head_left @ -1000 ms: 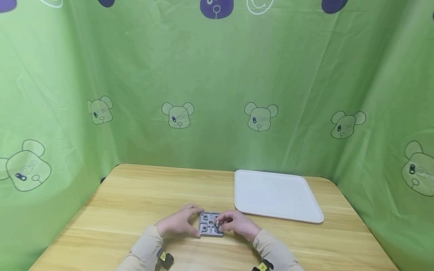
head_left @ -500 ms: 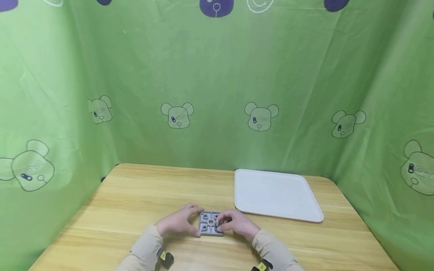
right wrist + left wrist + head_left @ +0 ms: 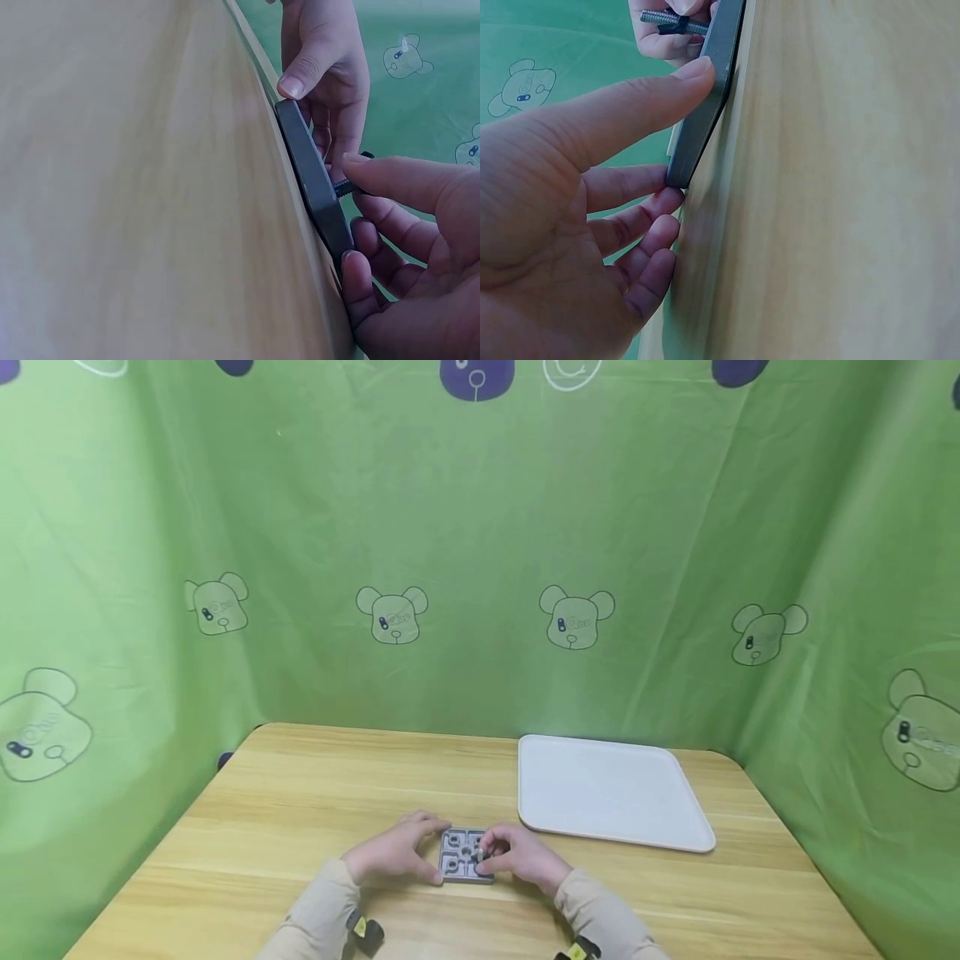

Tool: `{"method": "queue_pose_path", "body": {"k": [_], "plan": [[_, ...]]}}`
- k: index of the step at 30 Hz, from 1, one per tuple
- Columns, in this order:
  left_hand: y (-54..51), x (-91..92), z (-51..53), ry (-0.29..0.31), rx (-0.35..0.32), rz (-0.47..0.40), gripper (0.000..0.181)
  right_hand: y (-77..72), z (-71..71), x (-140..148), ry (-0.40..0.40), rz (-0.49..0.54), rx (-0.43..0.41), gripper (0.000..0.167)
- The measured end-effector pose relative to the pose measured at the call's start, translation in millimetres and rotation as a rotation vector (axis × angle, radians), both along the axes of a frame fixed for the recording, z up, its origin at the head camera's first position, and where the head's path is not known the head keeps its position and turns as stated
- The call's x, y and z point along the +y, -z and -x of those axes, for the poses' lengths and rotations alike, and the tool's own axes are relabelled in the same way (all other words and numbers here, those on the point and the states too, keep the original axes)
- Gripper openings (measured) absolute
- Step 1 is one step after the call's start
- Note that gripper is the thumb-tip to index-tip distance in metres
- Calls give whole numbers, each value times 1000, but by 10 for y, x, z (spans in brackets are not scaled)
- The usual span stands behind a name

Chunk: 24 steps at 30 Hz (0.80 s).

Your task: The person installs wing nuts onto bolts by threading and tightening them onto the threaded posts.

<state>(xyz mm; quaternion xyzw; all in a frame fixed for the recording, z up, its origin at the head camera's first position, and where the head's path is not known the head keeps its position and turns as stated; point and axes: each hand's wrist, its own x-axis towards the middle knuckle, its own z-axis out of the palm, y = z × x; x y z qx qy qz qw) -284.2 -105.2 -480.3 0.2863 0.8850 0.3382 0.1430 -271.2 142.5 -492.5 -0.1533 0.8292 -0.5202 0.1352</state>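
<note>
My left hand (image 3: 401, 852) grips the left side of a square grey plate (image 3: 453, 874), thumb at its near corner and fingers at its far corner. The plate lies flat on the table, with raised outlines and several holes on top. From its right part a threaded bolt (image 3: 654, 16) stands up. A small black nut-like piece (image 3: 673, 25) sits on the bolt's thread; its exact shape is partly hidden by fingers. Thumb and fingers of my right hand (image 3: 528, 857) pinch this black piece. In the right wrist view, lower fingers of that hand touch the plate's edge.
A white tray (image 3: 615, 789) lies at the back right of the wooden table (image 3: 337, 785), beyond my right hand. Green curtains (image 3: 480, 685) with bear-head prints enclose the table at the back and both sides.
My right fingers have shifted slightly around the black piece on the bolt, the thumb moving a little left. My left hand and the plate stay in place.
</note>
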Motion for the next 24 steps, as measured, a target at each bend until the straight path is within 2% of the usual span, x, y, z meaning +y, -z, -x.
{"method": "queue_pose_path", "body": {"k": [9, 14, 24], "plan": [[30, -2, 7, -5, -4, -8, 86, -42, -17, 20, -43, 22, -5, 23], [35, -3, 7, -8, 2, -10, 86, -9, 9, 62, -74, 28, -22, 23], [31, -1, 6, -3, 17, 2, 86, 7, 24, 84, -47, 35, -56, 20]]}}
